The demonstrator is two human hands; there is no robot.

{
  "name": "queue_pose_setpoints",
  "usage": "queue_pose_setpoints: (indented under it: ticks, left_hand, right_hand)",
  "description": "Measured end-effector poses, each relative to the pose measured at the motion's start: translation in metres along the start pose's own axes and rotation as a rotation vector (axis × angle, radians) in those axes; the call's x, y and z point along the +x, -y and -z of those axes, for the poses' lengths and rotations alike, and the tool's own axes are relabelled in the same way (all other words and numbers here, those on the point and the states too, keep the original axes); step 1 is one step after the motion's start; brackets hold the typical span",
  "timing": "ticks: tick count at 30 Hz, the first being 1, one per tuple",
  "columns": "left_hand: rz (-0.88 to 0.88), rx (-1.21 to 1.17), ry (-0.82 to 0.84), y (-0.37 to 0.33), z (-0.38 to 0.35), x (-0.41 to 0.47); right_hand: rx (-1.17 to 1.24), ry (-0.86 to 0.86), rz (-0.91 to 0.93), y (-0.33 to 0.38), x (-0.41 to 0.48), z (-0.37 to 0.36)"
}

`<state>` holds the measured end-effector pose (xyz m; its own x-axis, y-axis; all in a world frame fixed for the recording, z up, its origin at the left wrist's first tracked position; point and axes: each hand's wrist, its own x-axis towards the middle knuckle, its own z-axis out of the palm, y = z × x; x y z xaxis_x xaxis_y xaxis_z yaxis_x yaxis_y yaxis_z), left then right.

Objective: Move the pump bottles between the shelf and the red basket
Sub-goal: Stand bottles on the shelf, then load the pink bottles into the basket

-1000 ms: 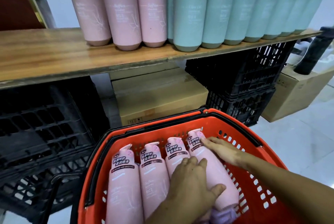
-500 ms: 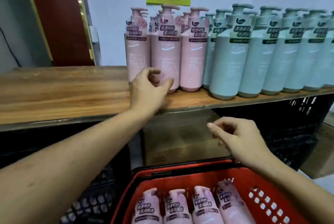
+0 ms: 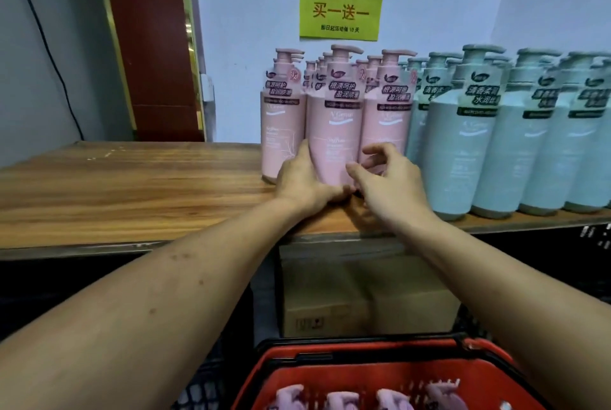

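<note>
Head view, left hand [image 3: 299, 176] grasping middle of three pink bottles [image 3: 334, 125], right hand [image 3: 395, 186] released, four in basket [image 3: 370, 371]

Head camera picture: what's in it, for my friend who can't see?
A person's left hand grips a pink plastic pump bottle on a wooden shelf; the right hand reaches beside it. A red plastic basket sits below.

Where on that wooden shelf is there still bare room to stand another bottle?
The bare stretch is the left part of the shelf, from the picture's left edge to the pink bottles. From there rightward it is crowded: pink bottles packed together, then green bottles to the picture's right edge. The left hand and right hand fill the narrow front strip there.
</note>
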<state>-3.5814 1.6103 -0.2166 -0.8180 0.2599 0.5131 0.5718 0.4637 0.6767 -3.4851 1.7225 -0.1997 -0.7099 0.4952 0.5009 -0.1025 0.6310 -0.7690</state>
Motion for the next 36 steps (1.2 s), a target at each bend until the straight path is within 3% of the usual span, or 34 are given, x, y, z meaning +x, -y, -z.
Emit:
queue_pose_setpoints:
  ticks: [6, 12, 18, 23, 28, 32, 36]
  left_hand:
    - [-0.08, 0.116, 0.078, -0.018, 0.014, -0.031]
    - [-0.091, -0.102, 0.065, -0.035, 0.031, -0.074]
    - [-0.062, -0.131, 0.107, -0.036, 0.04, -0.134]
    - [0.096, -0.116, 0.292, -0.006, 0.042, -0.205]
    - [0.253, -0.238, 0.49, 0.028, 0.044, -0.267]
    - [0.328, -0.287, 0.531, 0.041, 0.053, -0.301]
    - [0.416, -0.18, 0.592, 0.044, 0.06, -0.322]
  right_hand:
    - [0.128, 0.062, 0.083, 0.017, -0.003, 0.007]
    - [0.278, 0.056, 0.165, 0.032, -0.029, 0.016]
    - [0.415, 0.039, 0.187, 0.03, -0.067, 0.026]
    - [0.39, 0.134, 0.04, 0.0, -0.113, 0.015]
    - [0.122, 0.321, -0.179, -0.036, -0.171, -0.009]
    - [0.071, 0.449, -0.38, -0.051, -0.199, -0.021]
    - [0.08, 0.579, -0.509, -0.061, -0.219, -0.031]
